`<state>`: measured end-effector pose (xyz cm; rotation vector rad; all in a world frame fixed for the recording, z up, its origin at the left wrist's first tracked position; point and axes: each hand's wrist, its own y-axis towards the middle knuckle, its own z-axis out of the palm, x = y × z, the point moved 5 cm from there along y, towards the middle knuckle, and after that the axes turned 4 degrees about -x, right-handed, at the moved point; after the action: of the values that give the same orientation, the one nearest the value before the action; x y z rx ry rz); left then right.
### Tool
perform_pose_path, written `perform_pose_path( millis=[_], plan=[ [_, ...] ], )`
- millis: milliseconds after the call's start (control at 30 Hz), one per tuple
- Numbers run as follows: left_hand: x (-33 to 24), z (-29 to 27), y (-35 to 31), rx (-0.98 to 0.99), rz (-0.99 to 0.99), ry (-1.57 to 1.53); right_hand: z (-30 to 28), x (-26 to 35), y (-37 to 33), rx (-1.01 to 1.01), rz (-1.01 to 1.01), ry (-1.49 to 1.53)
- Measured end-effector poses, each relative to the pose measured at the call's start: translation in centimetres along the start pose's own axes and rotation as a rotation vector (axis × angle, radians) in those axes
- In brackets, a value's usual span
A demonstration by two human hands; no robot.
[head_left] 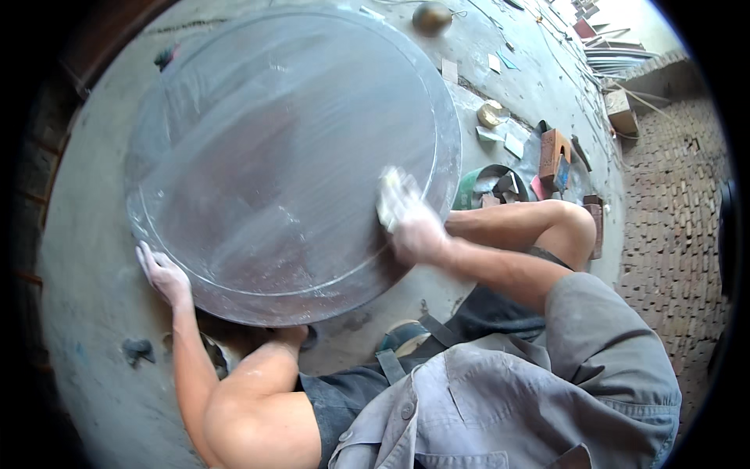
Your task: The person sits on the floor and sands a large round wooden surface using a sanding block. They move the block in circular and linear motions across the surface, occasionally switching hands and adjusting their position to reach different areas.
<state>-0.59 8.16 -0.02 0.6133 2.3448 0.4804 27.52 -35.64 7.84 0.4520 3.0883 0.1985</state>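
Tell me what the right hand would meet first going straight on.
The way looks free: the right hand would likely skim across the round dark panel toward its far rim, though depth is unclear.

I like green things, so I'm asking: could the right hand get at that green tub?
Probably yes: the green tub is just past the round board, its top uncovered. But the right leg lies partly in front, and the right hand holds something pale.

Wears a grey short-sleeved shirt (484,399) with round buttons (407,409) and stitched seams (625,409), dark shorts (344,406) and, perhaps, dark footwear (311,338), mostly hidden.
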Motion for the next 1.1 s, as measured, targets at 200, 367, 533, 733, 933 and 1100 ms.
perform_pose_path(
  millis=[200, 367, 533, 733, 933, 1100],
  plan=[
    [-9.9, -3.5, 0.8, 0.547, 0.266, 0.309, -4.9, 3.6, 3.1, 0.375, -0.328, 0.575],
    [-30.4, -7.0, -5.2, 1.367, -0.216, -0.559, -8.4, -1.1, 7.9, 0.575, -0.474, 0.420],
    [-37.9, -1.8, -9.3, 1.579, -0.615, -0.846, -8.2, -5.9, 9.4, 0.332, -0.429, 0.574],
    [-43.2, 4.7, -9.7, 1.681, -0.192, -0.566, -6.2, -11.6, 7.8, -0.019, -0.326, 0.784],
    [-47.8, 10.8, -6.3, 1.611, 0.252, -0.513, -6.8, -17.7, 4.9, -0.440, -0.054, 0.774],
    [-51.6, 15.1, -4.7, 0.805, 0.882, -0.553, 0.0, -30.2, -1.0, -1.118, 1.078, 1.315]
  ],
)
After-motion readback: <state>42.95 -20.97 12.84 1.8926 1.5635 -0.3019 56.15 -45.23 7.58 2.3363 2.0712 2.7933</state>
